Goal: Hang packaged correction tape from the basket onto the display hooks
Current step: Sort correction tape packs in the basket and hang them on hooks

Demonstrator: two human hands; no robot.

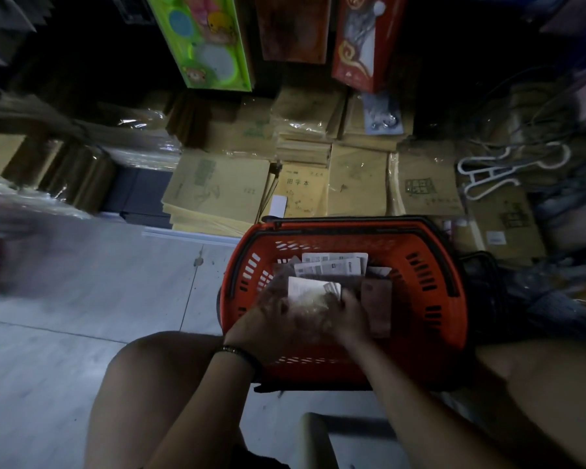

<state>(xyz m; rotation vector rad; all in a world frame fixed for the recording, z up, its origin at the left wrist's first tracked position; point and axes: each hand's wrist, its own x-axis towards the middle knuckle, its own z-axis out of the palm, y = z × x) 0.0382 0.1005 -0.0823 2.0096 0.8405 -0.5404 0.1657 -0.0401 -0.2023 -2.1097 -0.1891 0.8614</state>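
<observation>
Head view looks down on both hands inside the red basket (449, 265). The left hand (271, 321), with a dark wristband (239, 352) at its wrist, and the right hand (354, 316) are close together, gripping a bundle of correction tape packs (310, 291) from either side (motion blur hides how the fingers lie). Loose packs (332, 265) lie behind the bundle. The basket sits on a pale tiled floor (82, 299). Just beyond it are stacks of brown exercise books (217, 191), with white hangers (487, 167) to the right and a green toy box (203, 38) above.
</observation>
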